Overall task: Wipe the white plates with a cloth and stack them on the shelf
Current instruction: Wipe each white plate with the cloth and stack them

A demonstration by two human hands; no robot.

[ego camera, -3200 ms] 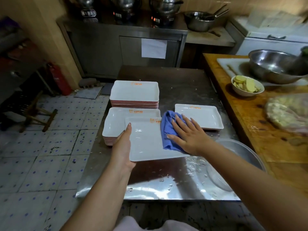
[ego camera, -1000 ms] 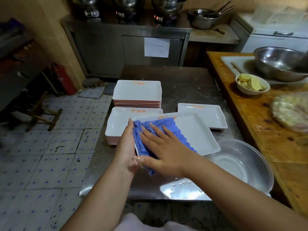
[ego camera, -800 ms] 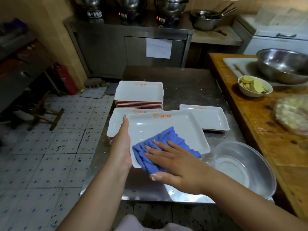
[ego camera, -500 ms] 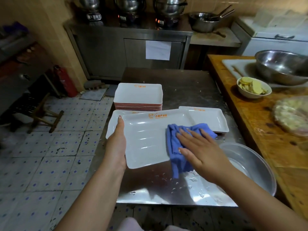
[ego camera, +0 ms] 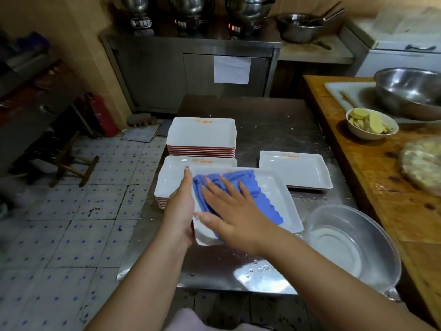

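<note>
A white rectangular plate [ego camera: 279,201] is held over the steel table, and my left hand [ego camera: 180,206] grips its left edge. My right hand [ego camera: 229,211] lies flat with straight fingers on a blue cloth [ego camera: 260,192], pressing it onto the plate's left half. Behind it stand a near stack of white plates [ego camera: 171,177] and a far stack [ego camera: 201,134]. A single white plate [ego camera: 296,169] lies to the right.
The steel table [ego camera: 274,120] is wet near its front edge. An empty metal basin [ego camera: 346,242] sits at the front right. On the wooden counter [ego camera: 381,177] stand a small bowl of slices [ego camera: 372,124] and a large steel bowl [ego camera: 410,91]. Tiled floor lies to the left.
My right hand has swept the blue cloth from the plate's right side to its left half, close to my left hand. The plate has turned slightly in my left hand.
</note>
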